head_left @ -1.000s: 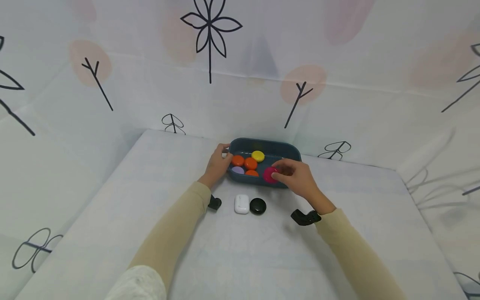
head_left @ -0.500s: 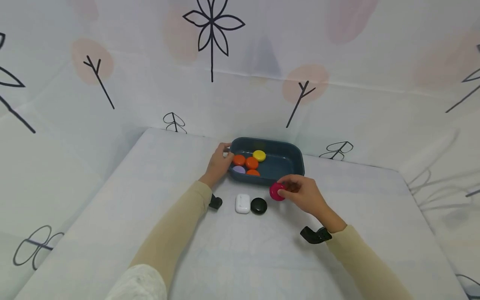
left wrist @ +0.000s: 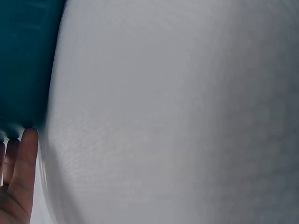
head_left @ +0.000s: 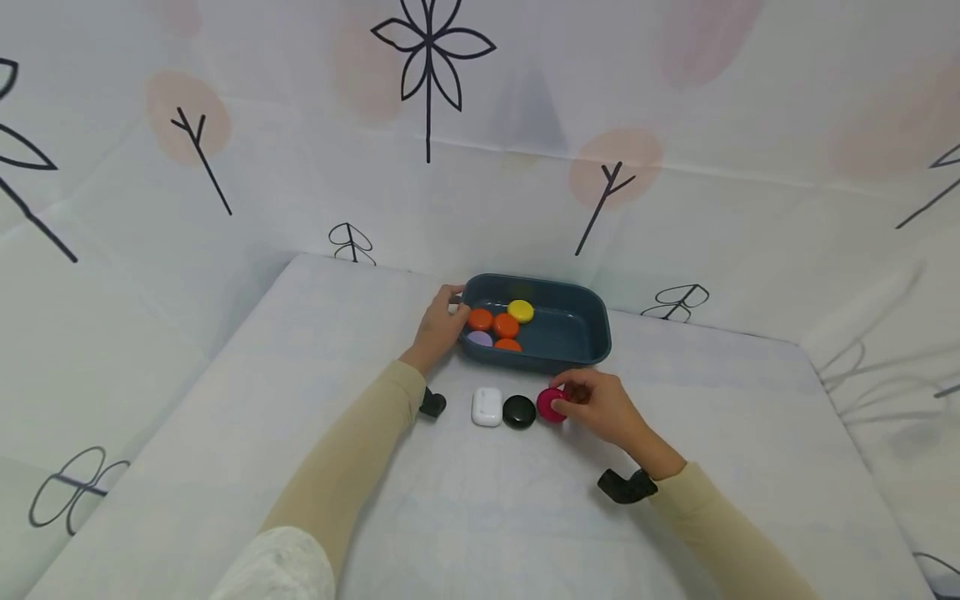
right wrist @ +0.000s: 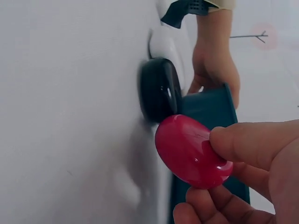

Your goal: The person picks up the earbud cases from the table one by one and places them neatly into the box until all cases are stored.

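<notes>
In the head view, my right hand [head_left: 603, 408] pinches a glossy, rounded deep-pink disc [head_left: 551, 406] between thumb and fingers. It is close over the table, just right of a glossy black round disc [head_left: 519, 412]. The right wrist view shows the pink disc [right wrist: 189, 151] tilted, its edge overlapping the black disc [right wrist: 160, 91]. My left hand [head_left: 435, 327] holds the left end of a dark blue oblong tray [head_left: 570, 329], thumb at the rim. In the left wrist view its fingertips [left wrist: 29, 137] touch the tray's outer wall [left wrist: 28, 70].
Inside the tray, to the left, lie several round discs: orange ones [head_left: 506, 326], a yellow one [head_left: 521, 312] and a lilac one [head_left: 480, 338]. A white rounded case [head_left: 487, 407] sits left of the black disc. A patterned cloth wall [head_left: 495, 200] stands behind the tray.
My right hand has brought the pink disc out of the tray area, over the near rim, and down beside the black disc. The left hand stays at the tray's end.
</notes>
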Tool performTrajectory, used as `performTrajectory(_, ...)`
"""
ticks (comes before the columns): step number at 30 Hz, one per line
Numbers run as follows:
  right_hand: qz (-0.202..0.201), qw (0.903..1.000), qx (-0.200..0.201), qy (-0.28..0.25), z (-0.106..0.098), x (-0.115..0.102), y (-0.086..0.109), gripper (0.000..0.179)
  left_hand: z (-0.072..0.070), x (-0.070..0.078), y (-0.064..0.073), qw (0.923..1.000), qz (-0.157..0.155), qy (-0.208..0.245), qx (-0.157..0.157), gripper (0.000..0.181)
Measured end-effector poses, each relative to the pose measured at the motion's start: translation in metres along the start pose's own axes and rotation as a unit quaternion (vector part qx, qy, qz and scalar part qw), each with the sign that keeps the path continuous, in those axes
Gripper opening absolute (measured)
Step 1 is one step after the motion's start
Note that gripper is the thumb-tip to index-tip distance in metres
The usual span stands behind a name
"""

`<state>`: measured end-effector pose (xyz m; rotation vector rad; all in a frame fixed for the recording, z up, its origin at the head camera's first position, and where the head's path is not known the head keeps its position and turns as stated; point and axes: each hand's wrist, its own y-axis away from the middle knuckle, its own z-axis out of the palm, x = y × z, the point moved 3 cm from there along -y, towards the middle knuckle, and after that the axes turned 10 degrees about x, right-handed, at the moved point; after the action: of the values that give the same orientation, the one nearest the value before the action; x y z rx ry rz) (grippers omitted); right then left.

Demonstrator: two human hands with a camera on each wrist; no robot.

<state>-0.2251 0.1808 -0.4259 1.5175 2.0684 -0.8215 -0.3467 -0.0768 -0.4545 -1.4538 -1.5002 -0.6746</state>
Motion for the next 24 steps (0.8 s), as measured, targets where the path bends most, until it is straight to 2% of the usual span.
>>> performTrajectory(8,0.02,0.9991,-0.017,0.033,0.007,0.006,0.0,0.022,0.0,0.002,0.002,0.9999,-0.006,0.009,-0.008,0.045)
performTrajectory(16,0.051,0.9971,-0.042,0.037,0.01,0.01,0.0,0.02,-0.001,0.003,0.003,0.9999,-0.008,0.012,-0.008,0.044)
performTrajectory(19,0.049,0.9966,-0.048,0.046,0.011,0.011,0.001,0.019,-0.001,0.003,0.002,0.9999,-0.007,0.009,-0.009,0.045)
performTrajectory(24,0.005,0.9976,-0.032,0.062,0.008,0.006,0.0,0.021,-0.001,0.003,0.002,0.9999,-0.005,0.004,-0.008,0.045)
